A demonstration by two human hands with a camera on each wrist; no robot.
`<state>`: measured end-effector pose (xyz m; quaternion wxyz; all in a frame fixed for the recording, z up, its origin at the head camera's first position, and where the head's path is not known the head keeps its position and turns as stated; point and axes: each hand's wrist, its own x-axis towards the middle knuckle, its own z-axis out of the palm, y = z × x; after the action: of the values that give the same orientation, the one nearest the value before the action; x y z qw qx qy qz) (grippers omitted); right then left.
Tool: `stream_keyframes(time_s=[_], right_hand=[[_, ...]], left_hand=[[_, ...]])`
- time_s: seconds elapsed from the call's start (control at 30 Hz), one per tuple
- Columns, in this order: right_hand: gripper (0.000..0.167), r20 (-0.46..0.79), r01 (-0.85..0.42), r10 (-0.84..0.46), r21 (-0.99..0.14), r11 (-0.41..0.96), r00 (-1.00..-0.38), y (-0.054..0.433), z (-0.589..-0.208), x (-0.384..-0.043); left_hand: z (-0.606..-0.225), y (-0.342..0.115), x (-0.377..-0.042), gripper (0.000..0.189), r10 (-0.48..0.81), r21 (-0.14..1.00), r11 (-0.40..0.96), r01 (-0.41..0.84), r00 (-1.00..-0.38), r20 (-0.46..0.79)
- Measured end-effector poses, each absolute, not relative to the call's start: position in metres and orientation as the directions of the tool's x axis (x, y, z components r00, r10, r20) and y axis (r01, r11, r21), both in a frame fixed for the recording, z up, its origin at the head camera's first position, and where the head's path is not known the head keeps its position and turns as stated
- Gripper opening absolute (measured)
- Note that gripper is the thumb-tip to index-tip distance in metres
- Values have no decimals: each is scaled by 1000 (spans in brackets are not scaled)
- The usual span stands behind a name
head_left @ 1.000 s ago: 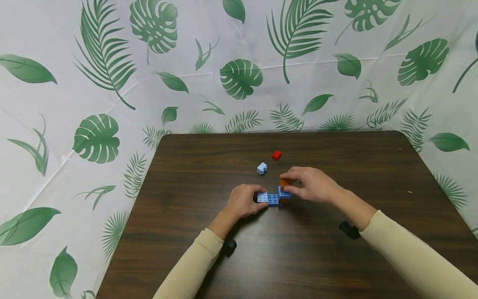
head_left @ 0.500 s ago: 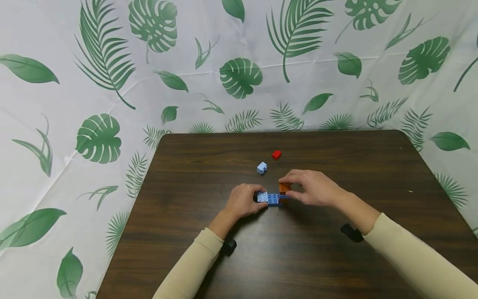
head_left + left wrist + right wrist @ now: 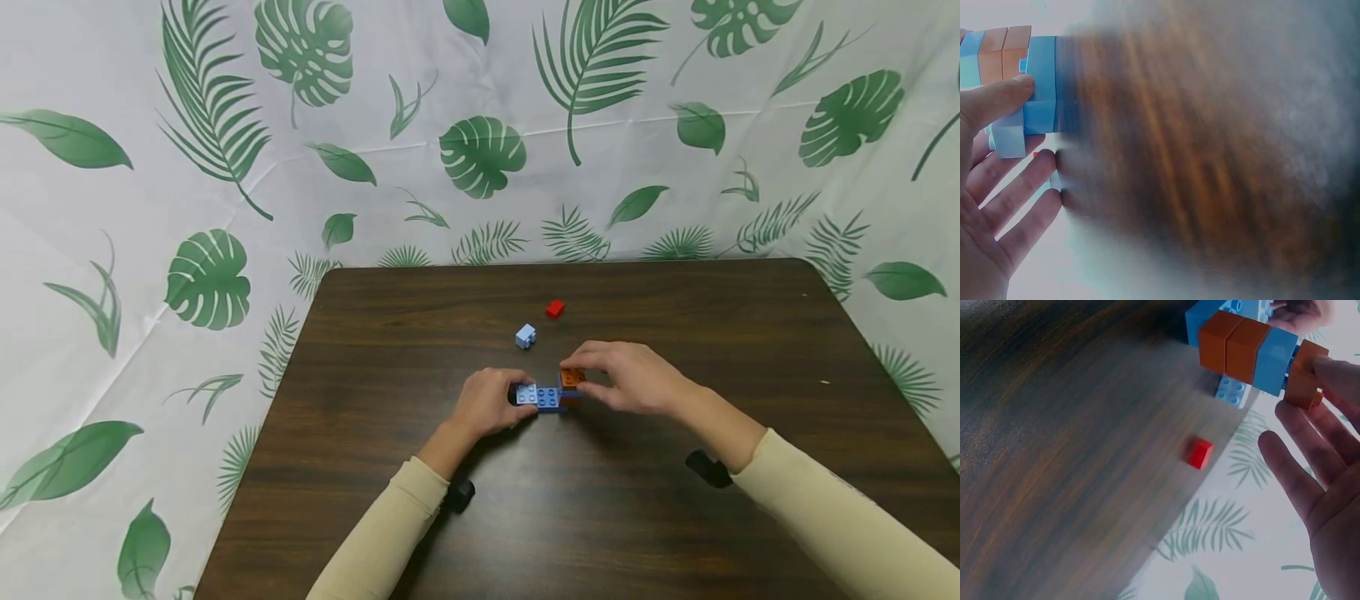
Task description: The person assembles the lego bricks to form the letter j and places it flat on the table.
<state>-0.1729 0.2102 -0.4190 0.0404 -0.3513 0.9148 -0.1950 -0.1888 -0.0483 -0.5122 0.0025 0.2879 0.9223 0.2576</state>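
Observation:
Between thumb and fingers, my left hand pinches a light blue toy building brick that sits on the left end of a longer blue brick. At that base's right end rises a tower: two orange bricks with a blue brick over them. My right hand grips another orange brick by its sides at the tower's top. In the right wrist view, blue studs show in a narrow, uneven gap under this slightly tilted brick.
Beyond the hands, a loose light blue brick lies on its side on the dark wooden table. Farther back is a small red brick. A leaf-printed white cloth hangs behind the table's far edge.
My right hand has come down slightly, bringing the orange brick from a tilted pose to lie nearly level over the tower's blue brick. My left hand keeps its hold at the base.

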Motion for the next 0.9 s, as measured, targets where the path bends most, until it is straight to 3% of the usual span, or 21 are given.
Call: stream_keyframes(time_s=[0.33, 0.9], right_hand=[[36, 88, -680, -697, -335, 652, -712, 205, -417, -174], [39, 39, -607, -644, -381, 697, -764, 202, -415, -174]], left_hand=[[-511, -49, -189, 35, 533, 484, 702, 522, -836, 128], [-511, -48, -189, 34, 539, 486, 697, 527, -832, 131]])
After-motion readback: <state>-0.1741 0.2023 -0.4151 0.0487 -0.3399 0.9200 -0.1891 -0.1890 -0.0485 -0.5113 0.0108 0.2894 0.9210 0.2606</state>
